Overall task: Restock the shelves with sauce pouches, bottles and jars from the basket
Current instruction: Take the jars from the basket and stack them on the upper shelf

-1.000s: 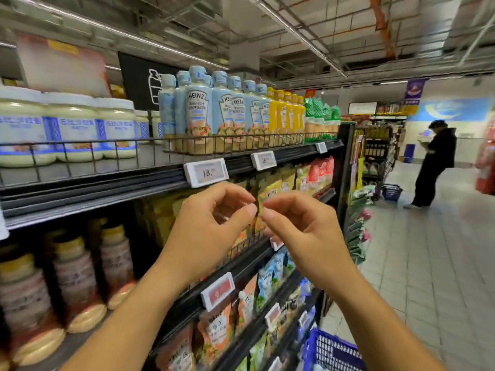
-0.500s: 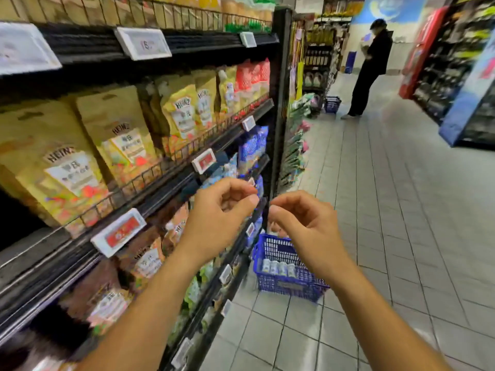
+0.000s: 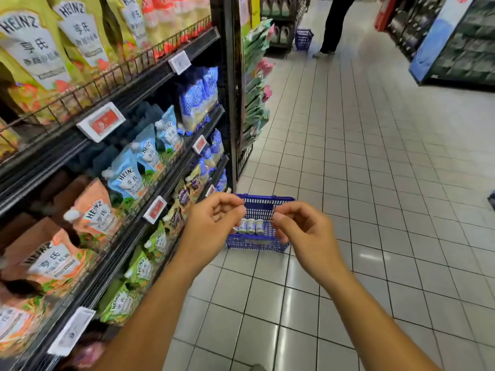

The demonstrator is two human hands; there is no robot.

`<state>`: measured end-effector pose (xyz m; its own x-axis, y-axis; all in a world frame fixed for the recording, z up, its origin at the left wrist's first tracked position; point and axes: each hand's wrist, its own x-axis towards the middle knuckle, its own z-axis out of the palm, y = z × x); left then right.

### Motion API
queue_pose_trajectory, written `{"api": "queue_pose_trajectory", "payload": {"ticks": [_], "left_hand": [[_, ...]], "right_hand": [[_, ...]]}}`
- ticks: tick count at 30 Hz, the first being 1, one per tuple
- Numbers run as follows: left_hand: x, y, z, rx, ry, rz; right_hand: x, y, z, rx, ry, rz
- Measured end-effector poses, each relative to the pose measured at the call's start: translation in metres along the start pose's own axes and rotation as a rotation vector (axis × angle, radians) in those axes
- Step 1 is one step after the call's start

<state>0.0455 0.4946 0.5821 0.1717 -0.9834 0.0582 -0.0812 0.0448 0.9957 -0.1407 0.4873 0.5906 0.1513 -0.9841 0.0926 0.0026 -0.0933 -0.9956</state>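
Observation:
A blue plastic basket [image 3: 263, 201] stands on the tiled floor at the foot of the shelves, with three white-capped jars [image 3: 251, 226] lying in it. My left hand [image 3: 211, 227] and my right hand [image 3: 305, 234] hover in front of me above the basket, fingers loosely curled, thumb near forefinger, holding nothing. The shelves on my left carry Heinz sauce pouches: yellow ones [image 3: 32, 49] on top, light blue ones [image 3: 128, 175] and orange ones [image 3: 93, 212] below, green ones [image 3: 139, 269] lower down.
Black shelf rails with wire guards and price tags [image 3: 101, 121] run along my left. A person [image 3: 334, 22] stands far down the aisle beside another blue basket [image 3: 304, 38]. A dark display unit [image 3: 455, 44] lines the right side. Pale floor tiles [image 3: 375, 183] stretch ahead.
My view has tilted down from the top shelf with bottles and jars to the lower pouch shelves and the basket on the floor. Both hands keep the same curled pose.

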Motion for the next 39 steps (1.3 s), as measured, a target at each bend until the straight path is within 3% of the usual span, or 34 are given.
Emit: {"api": "queue_pose_trajectory", "payload": {"ticks": [11,21,39], "left_hand": [[0.055,-0.054,0.033,0.005,-0.039,-0.179],[0.165,-0.109,0.025,-0.039,-0.098,-0.345],[0.322,-0.174,0.038,0.008,-0.173,-0.49]], "right_hand": [[0.056,0.062,-0.029,-0.043,0.081,0.157],[0.159,0.105,-0.02,-0.075,0.131,0.243],[0.308,0.163,-0.028,-0.086,0.193,0.368]]}}
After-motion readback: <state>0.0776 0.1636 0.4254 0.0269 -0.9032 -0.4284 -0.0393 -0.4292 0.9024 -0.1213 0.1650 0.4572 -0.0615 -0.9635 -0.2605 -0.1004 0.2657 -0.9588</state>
